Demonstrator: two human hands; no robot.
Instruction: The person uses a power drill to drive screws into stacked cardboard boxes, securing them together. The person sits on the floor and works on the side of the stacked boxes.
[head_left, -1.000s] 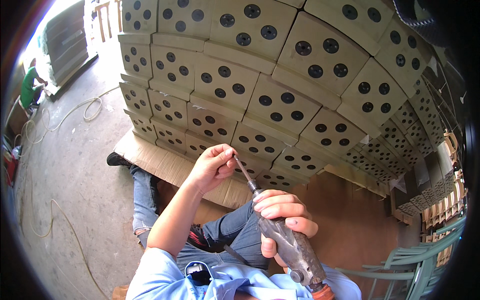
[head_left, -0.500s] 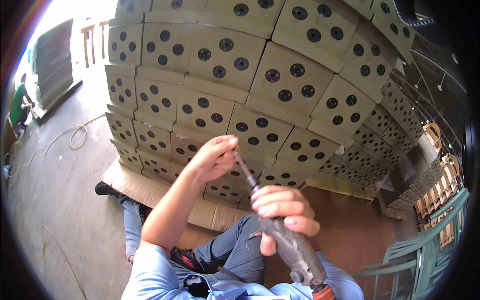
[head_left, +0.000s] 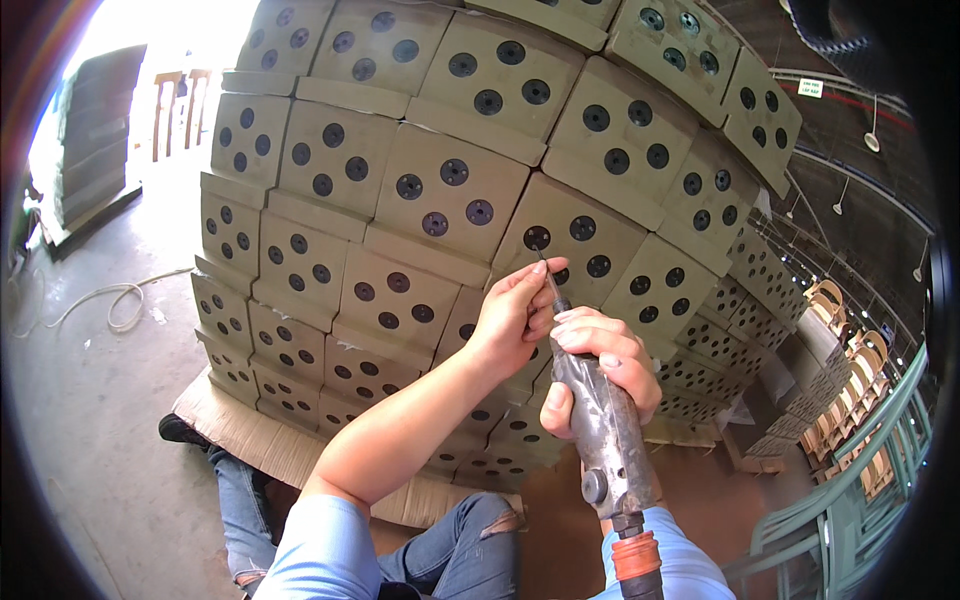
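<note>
My right hand (head_left: 612, 362) is wrapped round a worn grey air screwdriver (head_left: 600, 415), its hose end with an orange-red collar (head_left: 636, 556) pointing down toward me. The thin screwdriver bit (head_left: 549, 281) points up and away. My left hand (head_left: 508, 322) is closed, thumb and forefinger pinched at the bit close to its tip; any screw in those fingers is hidden. The tip meets or nearly meets a round black disc (head_left: 537, 237) on a tan block (head_left: 553, 200). Other discs on this block sit beside and below it, partly behind my left fingers.
Stacked tan blocks (head_left: 335, 205) with black discs rise like a wall before me, on a cardboard sheet (head_left: 300, 462). A pale hose (head_left: 100, 292) lies on the floor at left. Green frames (head_left: 850, 500) and wooden chair parts (head_left: 850, 385) stand at right. Another person's jeans (head_left: 240, 510) show at lower left.
Both hands and the screwdriver have moved up and right, bringing the tip to a black disc. The left fingers still pinch near the tip. My view has shifted.
</note>
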